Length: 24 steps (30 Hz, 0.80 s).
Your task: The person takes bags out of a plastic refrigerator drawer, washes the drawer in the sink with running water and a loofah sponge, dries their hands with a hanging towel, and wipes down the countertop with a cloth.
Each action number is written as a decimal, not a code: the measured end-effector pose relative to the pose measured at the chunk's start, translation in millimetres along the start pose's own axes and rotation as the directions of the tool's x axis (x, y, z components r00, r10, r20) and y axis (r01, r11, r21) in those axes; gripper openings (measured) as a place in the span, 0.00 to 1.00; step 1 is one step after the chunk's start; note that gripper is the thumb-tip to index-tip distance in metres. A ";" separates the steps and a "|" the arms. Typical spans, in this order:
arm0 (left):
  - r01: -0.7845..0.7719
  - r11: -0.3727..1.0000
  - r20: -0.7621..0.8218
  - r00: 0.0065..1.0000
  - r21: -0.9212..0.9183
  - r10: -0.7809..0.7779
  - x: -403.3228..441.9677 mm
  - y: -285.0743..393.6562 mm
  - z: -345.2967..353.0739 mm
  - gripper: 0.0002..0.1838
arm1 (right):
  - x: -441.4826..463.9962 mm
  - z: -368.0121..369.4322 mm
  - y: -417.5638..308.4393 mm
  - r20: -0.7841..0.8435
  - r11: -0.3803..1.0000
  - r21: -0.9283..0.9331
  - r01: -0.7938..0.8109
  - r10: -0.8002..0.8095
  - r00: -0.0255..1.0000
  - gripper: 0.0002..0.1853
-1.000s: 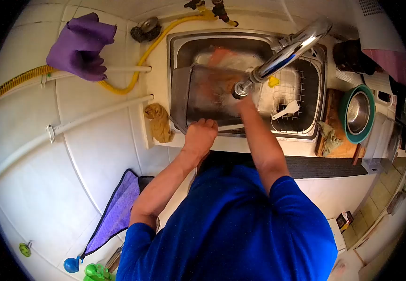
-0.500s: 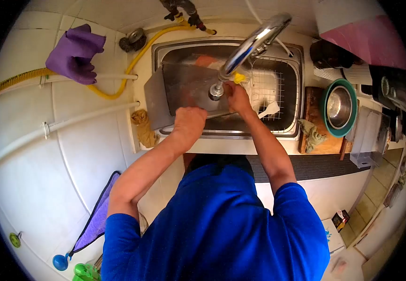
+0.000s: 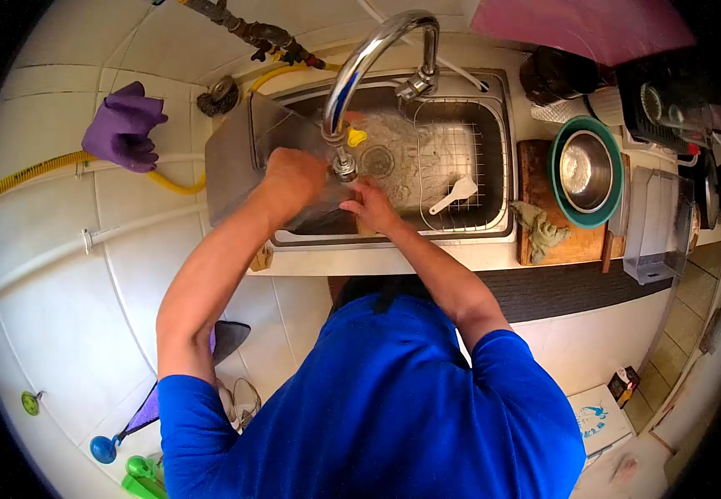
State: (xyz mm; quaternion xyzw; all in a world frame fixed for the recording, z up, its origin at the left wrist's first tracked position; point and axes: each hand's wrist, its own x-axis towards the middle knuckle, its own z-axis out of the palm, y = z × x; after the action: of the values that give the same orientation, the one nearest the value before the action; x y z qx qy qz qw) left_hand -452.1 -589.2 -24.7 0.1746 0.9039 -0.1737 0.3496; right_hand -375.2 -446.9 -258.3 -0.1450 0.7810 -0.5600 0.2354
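Note:
A greyish, see-through flat panel point(image 3: 231, 170) lies tilted over the left side of the steel sink point(image 3: 493, 125), its right part blurred. My left hand point(image 3: 294, 179) is closed on the panel, left of the tap spout; its fingertips are hidden. Just below the spout is my right hand point(image 3: 373, 208), thumb and fingers apart beside the panel's blurred right end. Whether it touches the panel, I cannot tell. The chrome tap point(image 3: 369, 54) arches over both hands. A white rice paddle point(image 3: 453, 195) rests on the wire rack point(image 3: 481, 150) in the sink.
To the right, a steel bowl point(image 3: 587, 170) sits inside a green basin point(image 3: 564, 204) on a wooden board point(image 3: 535, 162), with a crumpled cloth point(image 3: 541, 233) nearby. A purple glove point(image 3: 125, 125) hangs on the left pipe. A clear container point(image 3: 656, 224) stands farther right.
The panel has shifted left, uncovering the sink's drain. My left hand has moved up and left with it. My right hand has come down and left, its fingers now apart.

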 end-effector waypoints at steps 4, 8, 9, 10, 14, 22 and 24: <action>-0.027 0.999 0.075 0.997 0.045 0.023 4.9 -0.1 -22.6 0.10 | -8.1 18.5 -5.9 -0.110 0.973 0.217 0.072 -0.049 0.993 0.24; -0.011 0.991 0.086 0.996 0.133 0.000 2.8 0.8 -36.1 0.11 | -11.0 31.8 -13.3 -0.157 0.961 0.270 0.057 -0.015 0.988 0.22; -0.035 0.991 0.096 0.995 0.130 0.022 1.2 0.6 -38.7 0.12 | -12.6 33.0 -15.8 -0.160 0.956 0.286 0.069 -0.024 0.987 0.23; -0.031 0.991 0.100 0.995 0.132 0.017 1.5 -1.1 -36.8 0.12 | -13.9 34.2 -18.8 -0.162 0.950 0.300 0.083 -0.035 0.986 0.23; -0.040 0.982 0.088 0.996 0.186 0.024 3.1 -7.7 -41.9 0.13 | -18.2 41.1 -28.7 -0.207 0.934 0.331 0.132 -0.065 0.976 0.23; -0.069 0.983 0.191 0.981 0.169 0.036 -14.8 -9.1 -75.9 0.17 | -32.1 21.7 -52.9 -0.138 0.928 0.360 0.099 -0.051 0.989 0.21; -0.171 0.978 0.164 0.975 0.118 0.151 -21.4 -20.1 -71.5 0.17 | -35.7 17.0 -57.7 -0.098 0.923 0.373 0.093 -0.061 0.993 0.20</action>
State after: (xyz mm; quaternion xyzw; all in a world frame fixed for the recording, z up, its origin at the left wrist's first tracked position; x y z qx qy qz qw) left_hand -486.9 -579.8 43.7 0.2561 0.8437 -0.2169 0.4190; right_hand -338.2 -462.2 -201.1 -0.1039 0.6620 -0.7139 0.2033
